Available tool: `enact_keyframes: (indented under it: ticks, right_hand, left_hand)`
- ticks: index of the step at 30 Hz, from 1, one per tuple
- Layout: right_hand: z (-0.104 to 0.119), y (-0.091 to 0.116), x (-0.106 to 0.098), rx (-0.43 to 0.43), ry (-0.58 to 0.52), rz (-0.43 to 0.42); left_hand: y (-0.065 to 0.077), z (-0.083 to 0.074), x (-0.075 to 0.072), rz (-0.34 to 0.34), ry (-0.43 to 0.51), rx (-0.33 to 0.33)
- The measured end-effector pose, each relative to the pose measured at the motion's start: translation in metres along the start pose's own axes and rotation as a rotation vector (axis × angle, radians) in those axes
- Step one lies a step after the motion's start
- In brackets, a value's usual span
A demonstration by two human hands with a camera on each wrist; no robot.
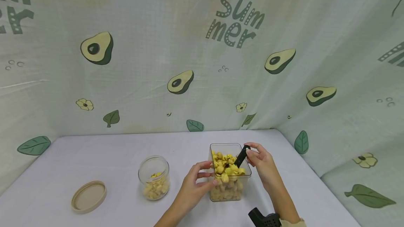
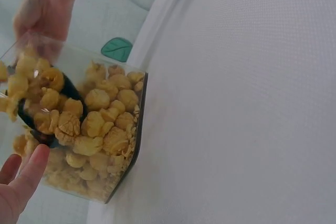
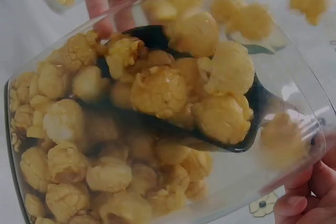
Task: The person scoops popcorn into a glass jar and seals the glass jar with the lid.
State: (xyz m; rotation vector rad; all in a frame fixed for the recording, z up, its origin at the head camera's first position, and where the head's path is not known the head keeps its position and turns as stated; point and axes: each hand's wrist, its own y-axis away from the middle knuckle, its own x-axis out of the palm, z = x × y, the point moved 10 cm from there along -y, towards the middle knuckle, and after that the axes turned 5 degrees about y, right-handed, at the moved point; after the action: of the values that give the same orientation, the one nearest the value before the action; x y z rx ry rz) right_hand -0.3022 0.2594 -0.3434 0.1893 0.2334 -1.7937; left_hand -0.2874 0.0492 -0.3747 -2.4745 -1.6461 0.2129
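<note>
A clear square-sided container [image 1: 225, 195] holds yellow caramel-coated popcorn [image 3: 64, 120]. My right hand [image 1: 262, 162] pinches the black handle of a scoop [image 1: 242, 156] at the container's right rim. Inside, the dark scoop blade [image 3: 210, 139] carries several popcorn pieces, seen through the clear wall in the right wrist view. Some pieces look blurred near the rim. My left hand [image 1: 195, 181] rests its extended fingers against the container's left side, thumb by the front corner. In the left wrist view, the left fingertips [image 2: 38, 157] lie right at the clear wall.
Left of the container stands a round clear jar [image 1: 154, 178], lidless and partly filled with popcorn. Farther left lies a round beige lid [image 1: 89, 197]. A white-covered table [image 1: 120, 164] bears everything, with an avocado-print curtain [image 1: 135, 45] behind and at the right.
</note>
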Motion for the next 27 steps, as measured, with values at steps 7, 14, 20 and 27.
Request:
enact_keyframes:
  ticks: [7, 14, 20, 27]
  right_hand:
    - [0.013, 0.005, -0.005, -0.081, 0.224, -0.049]
    - [0.036, 0.015, -0.016, -0.222, 0.413, -0.141]
    - [0.053, 0.024, -0.02, -0.309, 0.531, -0.179]
    - [0.04, 0.018, -0.004, -0.258, 0.424, 0.038]
  left_hand:
    - [0.0, -0.001, 0.001, 0.006, -0.003, 0.005]
    - [-0.001, 0.0, 0.001, 0.006, 0.001, -0.004]
    - [-0.001, 0.0, 0.0, 0.004, 0.007, -0.013]
    - [-0.001, 0.0, -0.001, 0.002, 0.014, -0.017]
